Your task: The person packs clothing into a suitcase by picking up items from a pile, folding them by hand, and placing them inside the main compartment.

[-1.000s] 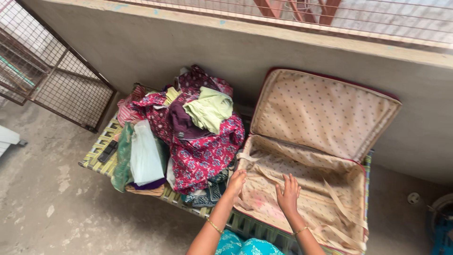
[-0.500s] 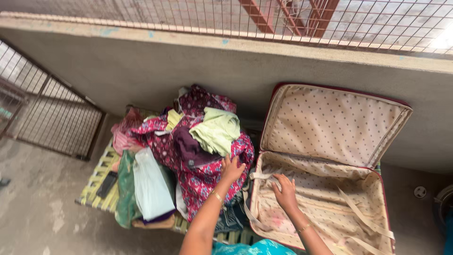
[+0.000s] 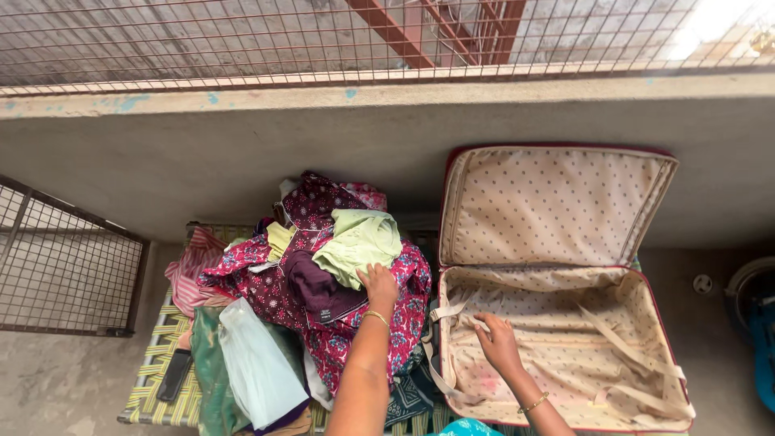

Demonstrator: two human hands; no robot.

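Concrete wall w/ wire mesh on top backs a woven cot [image 3: 153, 379]. Clothes pile [image 3: 323, 274] covers the cot's left-centre; open suitcase [image 3: 557, 339] sits at its right end, lid leaning on the wall. Left hand [image 3: 378, 284] lies on the pile, fingers touching the light-green garment [image 3: 359, 242], not clearly gripping. Right hand [image 3: 498, 343] rests flat, fingers spread, on the suitcase lining nr its left edge, holding nothing.

Left hand [image 3: 378, 284] on green garment [image 3: 359, 245]; right hand [image 3: 498, 342] inside open suitcase [image 3: 565, 339]
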